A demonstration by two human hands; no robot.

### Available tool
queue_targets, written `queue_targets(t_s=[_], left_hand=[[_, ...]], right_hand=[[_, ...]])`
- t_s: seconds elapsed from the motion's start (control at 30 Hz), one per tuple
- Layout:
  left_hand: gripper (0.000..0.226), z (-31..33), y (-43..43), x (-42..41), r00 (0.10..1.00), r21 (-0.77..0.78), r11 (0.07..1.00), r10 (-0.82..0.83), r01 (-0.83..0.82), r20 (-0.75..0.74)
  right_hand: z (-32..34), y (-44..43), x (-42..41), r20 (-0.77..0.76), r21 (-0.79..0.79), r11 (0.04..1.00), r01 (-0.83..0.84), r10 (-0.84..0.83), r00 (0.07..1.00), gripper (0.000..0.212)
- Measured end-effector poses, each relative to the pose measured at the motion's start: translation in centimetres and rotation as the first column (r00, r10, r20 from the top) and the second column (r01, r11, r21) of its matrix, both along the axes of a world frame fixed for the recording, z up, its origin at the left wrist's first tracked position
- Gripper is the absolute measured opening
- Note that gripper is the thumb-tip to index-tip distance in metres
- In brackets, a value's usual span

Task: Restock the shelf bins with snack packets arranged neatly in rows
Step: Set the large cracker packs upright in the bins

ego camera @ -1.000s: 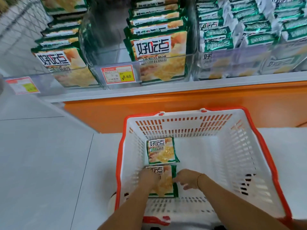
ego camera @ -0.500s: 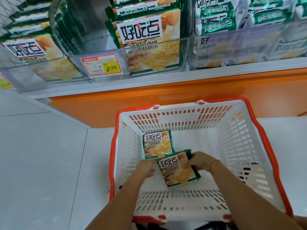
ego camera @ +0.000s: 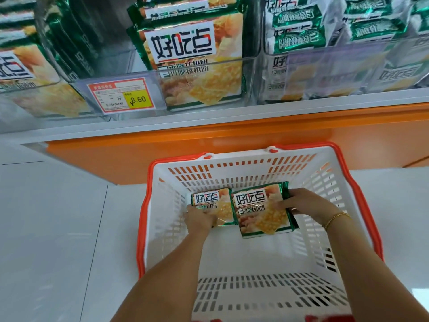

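Two green-and-yellow snack packets lie side by side in a white basket with an orange rim [ego camera: 362, 201]. My right hand [ego camera: 304, 202] grips the right packet [ego camera: 257, 212] by its right edge, lifted slightly off the basket floor. My left hand [ego camera: 200, 218] grips the lower left corner of the left packet [ego camera: 213, 205]. Above, clear shelf bins hold rows of the same packets; the middle bin [ego camera: 204, 68] has one row on its right side and a gap [ego camera: 104, 47] on its left.
A price tag [ego camera: 120, 95] reading 8.60 is fixed to the middle bin's front. The right bin [ego camera: 348, 73] holds silver-green packets. An orange base panel [ego camera: 232, 135] runs below the shelf. The basket stands on a white tiled floor [ego camera: 58, 228].
My right hand has lifted its packet and carried it up beside the other one. My left hand has moved forward onto the far packet. The view has tilted closer to the shelf.
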State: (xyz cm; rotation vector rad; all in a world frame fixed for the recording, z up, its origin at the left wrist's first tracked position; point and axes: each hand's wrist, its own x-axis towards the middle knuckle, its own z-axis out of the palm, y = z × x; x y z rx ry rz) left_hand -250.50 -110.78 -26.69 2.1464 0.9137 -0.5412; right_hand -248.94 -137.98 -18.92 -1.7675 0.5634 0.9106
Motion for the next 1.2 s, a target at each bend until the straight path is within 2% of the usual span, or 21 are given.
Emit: queue_targets(t_s=[0.1,0.2,0.27,0.37,0.47,0.57,0.67,0.73,0.87,0.93,1.0,1.07,1.13,1.2], left_hand=[[0.040,-0.7,0.2,-1.5,0.994,-0.180,0.984,-0.004,-0.017,-0.113],[0.028,-0.8,-0.5,-2.8,0.985,-0.305,0.942,0.100,-0.138,-0.138],[0.020,-0.2,-1.0,-2.9,0.985,-0.350,0.923,0.129,-0.163,-0.118],[0.031,1.5,-1.5,-2.5,0.977,-0.458,0.863,0.183,-0.213,-0.111],[0.030,4.1,-1.3,-2.5,0.987,-0.566,0.809,0.146,-0.160,-0.070],[0.033,7.1,-1.1,-2.9,0.993,-0.695,0.716,0.112,-0.066,0.021],[0.025,10.6,-0.9,-3.1,0.987,-0.725,0.689,0.109,0.011,0.119],[0.020,13.1,-0.9,-3.1,0.980,-0.732,0.679,0.113,0.043,0.162],[0.024,17.8,-0.8,-3.7,0.964,-0.743,0.666,0.152,0.062,0.217],[0.029,20.1,-0.6,-4.2,0.958,-0.782,0.619,0.170,0.079,0.231],[0.037,22.2,-0.4,-4.6,0.955,-0.796,0.595,0.156,0.112,0.251],[0.053,24.0,0.1,-4.6,0.959,-0.791,0.598,0.128,0.130,0.254],[0.076,26.0,0.7,-4.3,0.971,-0.816,0.561,0.080,0.142,0.224],[0.092,28.3,1.6,-3.8,0.968,-0.819,0.526,-0.034,0.228,0.248]], right_hand=[[-0.2,0.5,-0.6,-0.019,0.054,0.998,0.025,-0.024,1.000,0.017],[0.0,1.0,-1.1,-0.036,0.076,0.997,0.009,-0.006,0.999,0.017],[0.5,1.1,-1.4,-0.040,0.092,0.996,-0.009,0.012,0.999,0.020],[1.9,0.7,-1.6,-0.025,0.108,0.993,-0.049,0.052,0.998,0.023],[3.8,0.3,-1.6,0.003,0.119,0.990,-0.070,0.070,0.998,0.024],[6.0,0.1,-1.4,0.051,0.148,0.988,-0.052,0.045,0.998,0.021],[8.4,0.3,-1.4,0.127,0.198,0.980,-0.010,-0.015,0.992,0.020],[10.2,0.6,-1.3,0.176,0.187,0.982,-0.034,0.001,0.984,0.020],[14.3,1.6,-1.6,0.233,0.173,0.975,-0.143,0.101,0.967,0.035],[16.2,1.9,-2.1,0.259,0.193,0.966,-0.171,0.118,0.959,0.048],[17.7,2.4,-2.5,0.301,0.187,0.961,-0.201,0.139,0.944,0.053],[19.0,3.0,-2.7,0.337,0.177,0.965,-0.193,0.125,0.933,0.047],[20.1,3.7,-2.8,0.361,0.183,0.972,-0.151,0.076,0.930,0.041],[21.4,4.3,-3.0,0.377,0.195,0.973,-0.119,0.038,0.925,0.044]])
